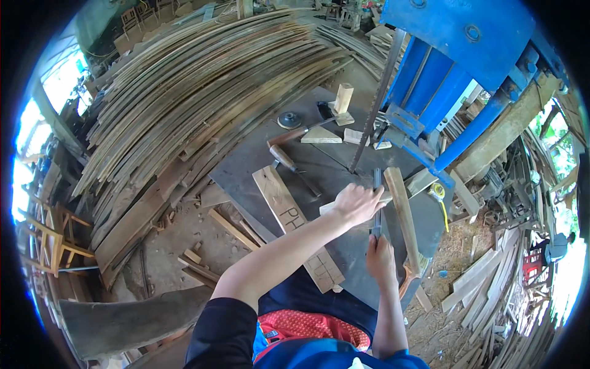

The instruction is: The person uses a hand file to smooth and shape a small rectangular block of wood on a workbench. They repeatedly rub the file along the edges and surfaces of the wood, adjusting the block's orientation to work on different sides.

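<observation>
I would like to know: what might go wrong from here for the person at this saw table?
1. The left hand is on the long metal tool, ahead of the right hand; if it slips, it might be scraped or cut.
2. The saw blade stands bare beyond the left hand, so a forward slip could perhaps bring a hand against it.
3. The tape measure sits near the edge of the table; a bump may knock it off.

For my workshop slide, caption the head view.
Left hand and right hand on a slim metal tool over a dark worktable, boards stacked beyond.
</observation>
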Demonstrator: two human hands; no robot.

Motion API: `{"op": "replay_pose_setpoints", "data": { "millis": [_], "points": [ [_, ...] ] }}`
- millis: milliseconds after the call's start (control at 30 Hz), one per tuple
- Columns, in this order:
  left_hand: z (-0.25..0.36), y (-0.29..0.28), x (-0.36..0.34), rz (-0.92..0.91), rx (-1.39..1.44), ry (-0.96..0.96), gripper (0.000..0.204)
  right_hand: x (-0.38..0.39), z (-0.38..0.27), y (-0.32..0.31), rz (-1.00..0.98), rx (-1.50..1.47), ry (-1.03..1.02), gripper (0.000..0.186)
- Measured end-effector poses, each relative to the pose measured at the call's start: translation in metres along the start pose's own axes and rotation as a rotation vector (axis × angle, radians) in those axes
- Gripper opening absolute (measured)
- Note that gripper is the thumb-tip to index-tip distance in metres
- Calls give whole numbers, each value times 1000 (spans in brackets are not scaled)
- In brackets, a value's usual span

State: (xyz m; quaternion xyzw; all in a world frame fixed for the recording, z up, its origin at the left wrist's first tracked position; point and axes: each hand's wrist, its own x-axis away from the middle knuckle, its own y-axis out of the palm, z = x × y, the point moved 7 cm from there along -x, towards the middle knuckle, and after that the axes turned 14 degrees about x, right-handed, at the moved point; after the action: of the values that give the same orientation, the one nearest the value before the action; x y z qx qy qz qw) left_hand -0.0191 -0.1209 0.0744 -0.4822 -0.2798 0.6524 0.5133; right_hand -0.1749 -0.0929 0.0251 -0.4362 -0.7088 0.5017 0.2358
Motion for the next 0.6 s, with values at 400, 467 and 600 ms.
{"op": "replay_pose_setpoints", "data": {
  "millis": [400,467,600],
  "points": [
    [0,-1,2,-159,45,-15,47,-5,1,-1,-4,-152,-47,26],
    [-21,-19,2,52,19,-138,46,35,-8,0,-6,-103,-100,23],
    [2,-19,8,7,-66,-31,42,58,-2,-16,13,-170,-37,24]
  ]
}}
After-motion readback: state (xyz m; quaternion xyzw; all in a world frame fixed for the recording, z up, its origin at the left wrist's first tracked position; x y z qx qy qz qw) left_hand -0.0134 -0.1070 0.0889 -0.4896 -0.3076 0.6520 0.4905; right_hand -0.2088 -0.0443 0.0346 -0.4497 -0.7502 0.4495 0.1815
